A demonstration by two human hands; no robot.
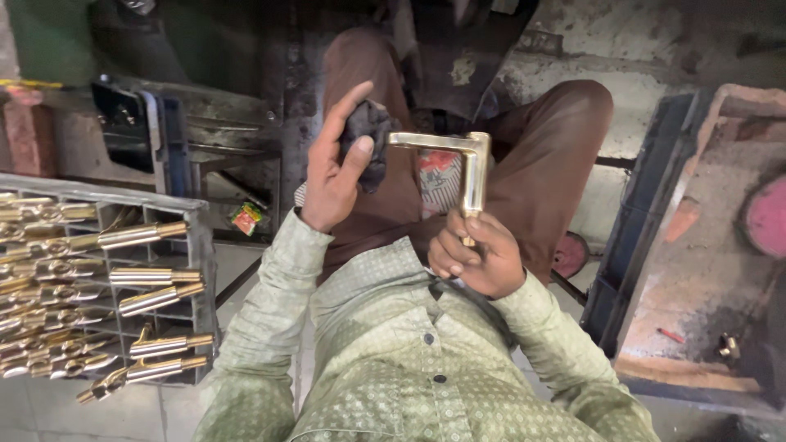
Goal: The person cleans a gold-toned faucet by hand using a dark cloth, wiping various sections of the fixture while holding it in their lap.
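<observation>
My left hand [332,180] is raised over my lap and pinches a dark crumpled cloth [370,135] between thumb and fingers, with the index finger pointing up. My right hand [476,255] grips the lower end of a shiny brass L-shaped door handle [473,168]. The handle stands upright, and its short arm points left so that its tip touches the cloth. Both hands are above my brown trousers [540,155], and the sleeves of a green patterned shirt [393,352] cover my arms.
A grey slotted crate [192,245] at the left holds several brass handles [151,299] sticking out of its cells. A dark tray frame [647,237] and a worn board with a pink disc [768,217] lie at the right. A small red-green packet [246,218] sits on the floor.
</observation>
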